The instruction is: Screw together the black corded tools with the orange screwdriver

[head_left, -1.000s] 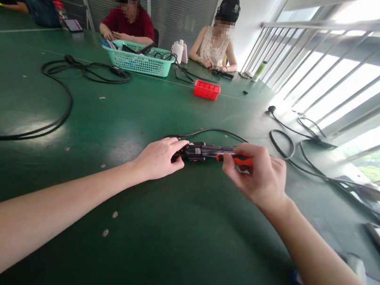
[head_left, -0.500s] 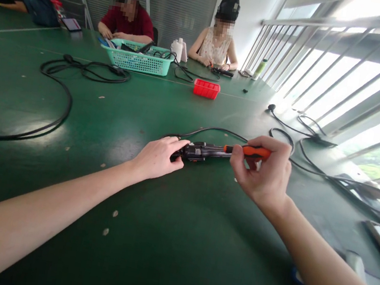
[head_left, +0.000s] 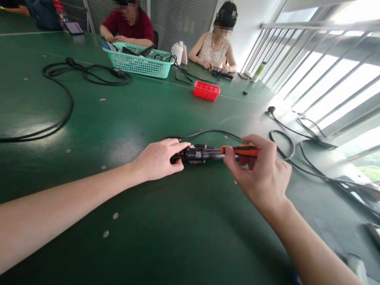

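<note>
A long black corded device (head_left: pixel 197 153), its exact kind unclear, lies lengthwise on the green table in front of me. My left hand (head_left: pixel 164 157) grips its left end, thumb at the near side and fingers over the top. Between the thumb and fingers of my right hand (head_left: pixel 259 172) is a screwdriver (head_left: pixel 246 150) with an orange and black handle. Its shaft points left along the top of the device; I cannot make out exactly where the tip rests. My right hand partly covers the device's right end.
Beyond stand a red bin (head_left: pixel 206 91) and a turquoise basket (head_left: pixel 139 63) filled with tools and cables. Black cables (head_left: pixel 68 110) loop at left, others (head_left: pixel 309 170) at right by the railing. Two people sit across the table (head_left: pixel 115 260); another is at far left.
My right hand has moved slightly left, bringing the screwdriver further along and lower over the device. My left hand keeps its hold in about the same place.
</note>
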`<act>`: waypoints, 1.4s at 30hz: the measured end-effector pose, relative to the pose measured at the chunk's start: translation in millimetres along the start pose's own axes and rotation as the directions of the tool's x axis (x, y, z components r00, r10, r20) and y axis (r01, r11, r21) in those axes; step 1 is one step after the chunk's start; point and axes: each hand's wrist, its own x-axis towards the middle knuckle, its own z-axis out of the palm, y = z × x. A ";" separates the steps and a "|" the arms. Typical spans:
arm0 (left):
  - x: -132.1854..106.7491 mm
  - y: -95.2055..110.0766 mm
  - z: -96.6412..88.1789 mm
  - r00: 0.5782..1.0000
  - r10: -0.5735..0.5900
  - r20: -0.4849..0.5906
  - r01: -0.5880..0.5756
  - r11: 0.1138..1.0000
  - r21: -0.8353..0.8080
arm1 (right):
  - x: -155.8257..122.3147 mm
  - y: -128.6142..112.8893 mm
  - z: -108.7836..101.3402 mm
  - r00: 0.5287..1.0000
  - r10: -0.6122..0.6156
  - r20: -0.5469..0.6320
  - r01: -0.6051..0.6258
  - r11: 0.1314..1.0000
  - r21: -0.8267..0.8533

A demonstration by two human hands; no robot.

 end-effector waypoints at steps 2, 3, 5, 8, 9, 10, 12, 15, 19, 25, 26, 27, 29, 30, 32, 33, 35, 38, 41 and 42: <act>0.1 -0.3 0.2 1.000 0.003 -0.003 -0.003 1.000 -0.001 | -0.5 0.8 -1.1 1.000 -0.025 -0.015 0.026 0.999 0.037; 0.1 -0.5 0.4 1.000 0.005 -0.006 -0.005 1.000 0.000 | -0.9 0.0 -1.9 0.999 -0.047 -0.018 0.048 0.996 0.075; 0.1 -0.7 0.6 1.000 0.006 -0.008 -0.005 1.000 0.004 | -2.2 -3.7 -2.7 0.994 -0.105 -0.013 0.106 0.982 0.156; -0.2 0.1 0.3 1.000 0.003 -0.014 -0.003 1.000 0.006 | -5.1 -10.2 -0.5 0.978 -0.209 0.001 0.202 0.949 0.242; -0.3 0.5 0.1 1.000 0.002 -0.018 -0.002 1.000 0.008 | -6.2 -11.6 1.1 0.971 -0.239 0.007 0.229 0.938 0.259; -0.4 1.0 -0.2 1.000 0.002 -0.022 -0.002 1.000 0.009 | -7.1 -12.4 2.9 0.963 -0.270 0.011 0.258 0.928 0.268; -0.6 1.7 -0.5 1.000 0.005 -0.028 -0.005 1.000 0.016 | -8.4 -13.1 6.0 0.947 -0.320 0.012 0.306 0.914 0.265; -0.6 2.0 -0.7 1.000 0.012 -0.029 -0.011 1.000 0.025 | -9.5 -14.0 7.2 0.934 -0.356 -0.003 0.345 0.902 0.259; -0.5 1.1 0.0 0.999 0.015 -0.032 -0.014 0.999 0.029 | -9.8 -17.4 4.8 0.945 -0.325 -0.043 0.325 0.913 0.245; -0.4 -0.2 1.6 0.998 0.047 -0.047 -0.045 0.999 0.029 | -8.5 -16.6 3.9 0.935 -0.353 -0.024 0.347 0.900 0.265; -0.4 -0.3 1.7 0.998 0.049 -0.050 -0.047 0.998 0.029 | -8.3 -16.2 3.5 0.930 -0.366 -0.018 0.358 0.896 0.264; -0.5 -0.3 1.6 0.997 0.049 -0.053 -0.048 0.998 0.028 | -8.1 -16.1 2.9 0.927 -0.375 -0.013 0.365 0.895 0.257; -0.5 -0.3 1.3 0.997 0.050 -0.055 -0.048 0.999 0.024 | -7.8 -16.8 1.2 0.926 -0.378 0.014 0.365 0.902 0.233; -0.5 -0.3 1.2 0.997 0.050 -0.053 -0.049 0.999 0.022 | -7.7 -17.4 0.4 0.924 -0.380 0.031 0.363 0.903 0.230; -0.4 -0.6 1.0 0.997 0.049 -0.052 -0.048 0.999 0.020 | -7.7 -18.8 -0.8 0.923 -0.382 0.047 0.358 0.898 0.257; -0.3 -0.7 1.0 0.997 0.049 -0.051 -0.048 0.999 0.020 | -7.8 -19.3 -1.0 0.927 -0.372 0.042 0.348 0.898 0.271; -0.2 -0.8 1.1 0.998 0.045 -0.045 -0.044 0.999 0.024 | -8.0 -19.5 -0.9 0.940 -0.342 0.012 0.326 0.906 0.271; -0.2 -0.2 0.8 0.999 0.032 -0.021 -0.031 0.999 0.031 | -8.2 -16.7 -0.8 0.952 -0.306 0.011 0.296 0.929 0.224; -0.2 0.5 0.2 1.000 0.020 0.002 -0.020 0.999 0.032 | -7.6 -9.0 -1.9 0.973 -0.231 -0.025 0.232 0.955 0.184; -0.2 0.5 0.2 1.000 0.017 0.007 -0.018 0.999 0.030 | -7.1 -5.5 -2.5 0.981 -0.185 -0.053 0.191 0.968 0.163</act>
